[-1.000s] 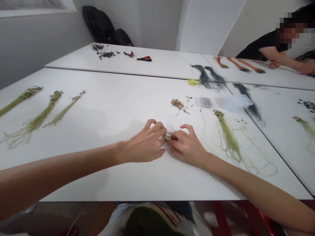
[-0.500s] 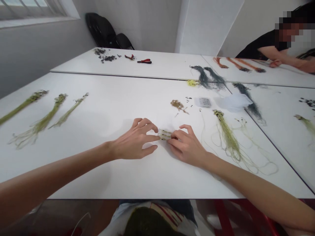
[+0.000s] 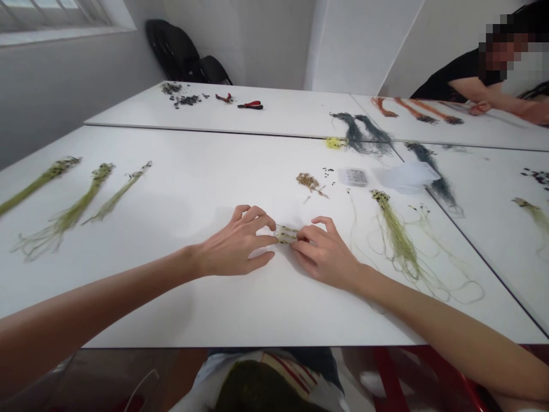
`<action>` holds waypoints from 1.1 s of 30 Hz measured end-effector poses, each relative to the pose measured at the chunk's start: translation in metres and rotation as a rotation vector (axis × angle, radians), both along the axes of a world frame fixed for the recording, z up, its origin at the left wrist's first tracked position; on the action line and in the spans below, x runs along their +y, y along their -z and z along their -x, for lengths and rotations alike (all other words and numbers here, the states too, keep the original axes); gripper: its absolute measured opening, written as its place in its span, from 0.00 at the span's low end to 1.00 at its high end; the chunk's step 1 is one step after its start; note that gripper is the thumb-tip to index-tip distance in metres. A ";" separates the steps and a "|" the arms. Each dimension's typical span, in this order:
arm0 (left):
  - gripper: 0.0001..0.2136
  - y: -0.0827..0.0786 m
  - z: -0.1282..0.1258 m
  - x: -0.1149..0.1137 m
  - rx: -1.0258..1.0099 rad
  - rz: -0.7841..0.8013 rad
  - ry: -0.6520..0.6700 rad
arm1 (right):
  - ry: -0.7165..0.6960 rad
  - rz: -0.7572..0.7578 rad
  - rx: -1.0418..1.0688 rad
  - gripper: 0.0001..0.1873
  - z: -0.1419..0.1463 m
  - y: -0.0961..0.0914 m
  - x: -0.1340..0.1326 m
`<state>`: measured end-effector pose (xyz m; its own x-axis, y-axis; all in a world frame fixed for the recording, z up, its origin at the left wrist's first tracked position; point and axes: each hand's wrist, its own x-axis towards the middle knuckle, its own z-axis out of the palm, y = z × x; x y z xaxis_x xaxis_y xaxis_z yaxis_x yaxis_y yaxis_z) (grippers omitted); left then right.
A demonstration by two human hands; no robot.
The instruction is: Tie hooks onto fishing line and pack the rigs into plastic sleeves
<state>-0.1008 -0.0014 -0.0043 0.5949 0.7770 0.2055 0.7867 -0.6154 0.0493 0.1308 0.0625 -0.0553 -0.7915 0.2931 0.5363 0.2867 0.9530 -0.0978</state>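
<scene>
My left hand (image 3: pixel 234 247) and my right hand (image 3: pixel 325 253) rest on the white table (image 3: pixel 214 189), fingertips facing each other. Between them lies a small bunch of thin pale-green strands with tiny fittings (image 3: pixel 285 233). My right hand's fingers pinch one end of it. My left hand's fingers are curled, their tips touching the other end. A bundle of green strands with dark heads (image 3: pixel 397 237) lies just right of my right hand.
Three green strand bundles (image 3: pixel 72 209) lie at the left. Small brown fittings (image 3: pixel 309 182), a clear plastic box (image 3: pixel 355 177) and dark strand bundles (image 3: pixel 364 134) lie beyond. Red pliers (image 3: pixel 251 105) sit on the far table. Another person's arm (image 3: pixel 506 103) rests at the back right.
My left hand has slid a little to the left, uncovering the small bunch between the hands. My right hand has stayed in place.
</scene>
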 end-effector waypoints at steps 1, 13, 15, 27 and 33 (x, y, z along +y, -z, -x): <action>0.10 0.000 0.000 0.000 0.006 -0.005 0.001 | 0.001 0.000 -0.002 0.09 0.000 0.000 0.000; 0.10 -0.001 0.000 0.010 -0.291 0.234 -0.355 | 0.005 0.019 -0.008 0.09 -0.001 0.001 0.000; 0.09 -0.008 -0.003 0.017 -0.303 0.422 -0.424 | 0.006 0.024 -0.008 0.09 -0.001 0.000 0.000; 0.08 -0.027 -0.011 0.050 -0.146 0.726 -0.410 | 0.001 0.030 -0.008 0.09 0.000 0.000 0.000; 0.04 -0.029 -0.012 0.061 -0.134 0.766 -0.329 | -0.003 0.044 -0.017 0.09 0.000 0.000 0.001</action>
